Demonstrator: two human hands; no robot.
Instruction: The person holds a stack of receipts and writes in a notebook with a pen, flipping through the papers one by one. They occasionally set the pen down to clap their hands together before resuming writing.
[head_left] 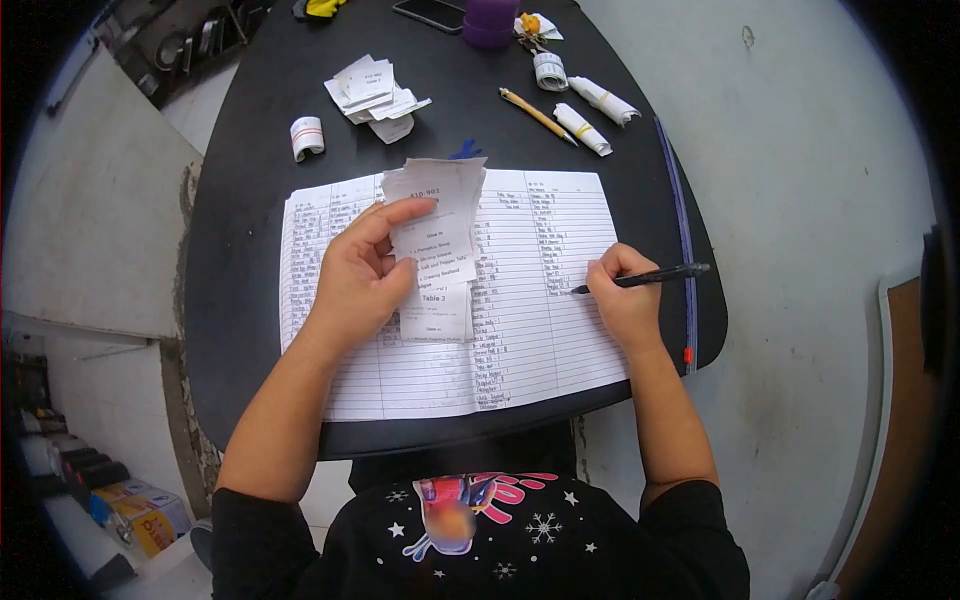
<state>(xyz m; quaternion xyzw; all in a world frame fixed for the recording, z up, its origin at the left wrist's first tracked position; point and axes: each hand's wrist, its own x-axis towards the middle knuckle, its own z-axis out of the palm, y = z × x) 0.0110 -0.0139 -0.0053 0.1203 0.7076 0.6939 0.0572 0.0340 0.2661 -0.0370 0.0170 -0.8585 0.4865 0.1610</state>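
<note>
An open lined notebook with columns of handwriting lies on the black table. My left hand pinches a few printed paper slips over the middle of the notebook, thumb and fingers at their left edge. One slip hangs lower and reads "Table 3". My right hand is closed around a black pen. The pen's tip points left, at the lower end of the writing on the right page.
On the black table are a pile of slips, a curled slip, rolled papers, a wooden pen, a phone and a purple container. A purple zipper strip lies along the right edge.
</note>
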